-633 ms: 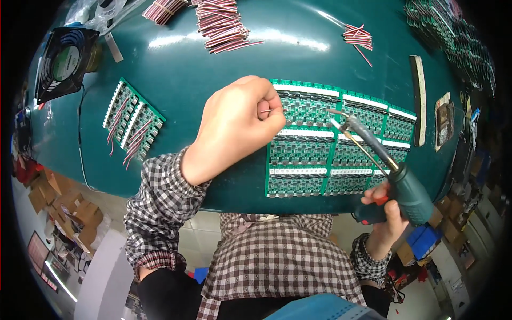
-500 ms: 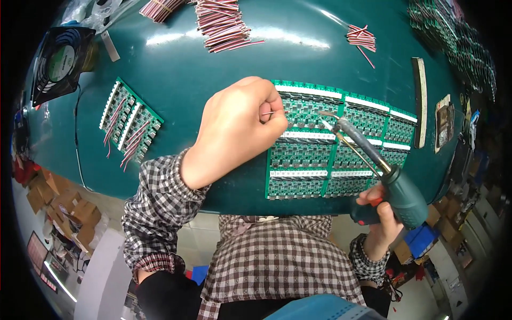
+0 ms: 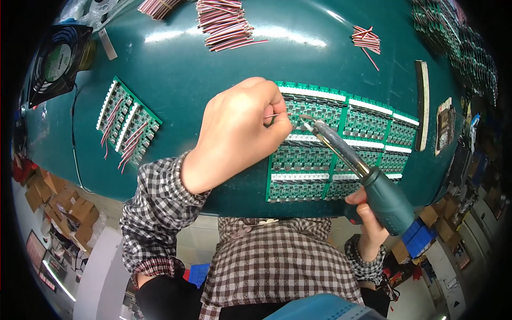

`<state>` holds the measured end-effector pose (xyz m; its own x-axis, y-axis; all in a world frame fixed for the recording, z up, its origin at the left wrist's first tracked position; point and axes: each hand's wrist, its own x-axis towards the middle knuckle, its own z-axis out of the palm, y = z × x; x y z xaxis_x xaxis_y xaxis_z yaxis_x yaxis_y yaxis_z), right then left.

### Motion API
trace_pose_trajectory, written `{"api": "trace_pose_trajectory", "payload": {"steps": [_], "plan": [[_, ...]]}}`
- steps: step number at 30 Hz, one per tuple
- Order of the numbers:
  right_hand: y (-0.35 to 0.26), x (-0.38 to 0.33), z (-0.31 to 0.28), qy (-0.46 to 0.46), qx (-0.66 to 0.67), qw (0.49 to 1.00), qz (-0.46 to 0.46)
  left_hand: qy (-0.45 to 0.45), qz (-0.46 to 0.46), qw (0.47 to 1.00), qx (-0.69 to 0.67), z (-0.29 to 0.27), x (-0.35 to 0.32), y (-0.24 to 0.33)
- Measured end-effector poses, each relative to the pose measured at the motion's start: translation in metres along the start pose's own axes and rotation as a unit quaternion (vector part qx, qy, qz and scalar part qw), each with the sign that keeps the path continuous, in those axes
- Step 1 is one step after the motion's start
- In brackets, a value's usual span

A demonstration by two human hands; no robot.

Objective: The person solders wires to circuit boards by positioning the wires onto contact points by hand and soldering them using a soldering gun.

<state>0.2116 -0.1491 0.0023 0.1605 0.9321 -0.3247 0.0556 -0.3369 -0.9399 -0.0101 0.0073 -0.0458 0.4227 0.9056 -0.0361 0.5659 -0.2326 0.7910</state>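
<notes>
Above the upper left part of a panel of green circuit boards [image 3: 300, 160], my left hand [image 3: 237, 130] is closed in a pinch on a thin wire [image 3: 271, 116]. My right hand [image 3: 372, 228] is wrapped round the green handle of a soldering gun [image 3: 392, 202]. Its metal barrel slants up and left across the boards, and the tip is close to my left fingertips. Whether the tip touches the board or the wire, I cannot tell. White connector strips run in rows along the panel. My left fingers hide the panel's upper left edge.
Left of my hand lies a smaller board [image 3: 130, 125] with red and white wires on it. Wire bundles [image 3: 224, 26] and a small wire pile [image 3: 366, 40] lie farther back. A fan [image 3: 58, 61] stands far left, stacked boards [image 3: 453, 48] far right, beside a pale bar [image 3: 422, 106].
My right hand has brought the soldering gun leftward, so its tip is now nearer my left fingertips. My left hand stays almost in place, still pinching the wire.
</notes>
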Motion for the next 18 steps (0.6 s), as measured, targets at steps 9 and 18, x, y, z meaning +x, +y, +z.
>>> {"api": "trace_pose_trajectory", "payload": {"steps": [9, 18], "plan": [[-0.001, 0.002, 0.009, 0.029, -0.035, 0.999, -0.002, -0.001, 0.001, 1.0, 0.001, -0.001, 0.0, 0.0], [0.001, 0.001, 0.008, 0.034, -0.06, 0.998, 0.003, 0.001, -0.001, 1.0, 0.002, 0.0, 0.002, 0.0]]}}
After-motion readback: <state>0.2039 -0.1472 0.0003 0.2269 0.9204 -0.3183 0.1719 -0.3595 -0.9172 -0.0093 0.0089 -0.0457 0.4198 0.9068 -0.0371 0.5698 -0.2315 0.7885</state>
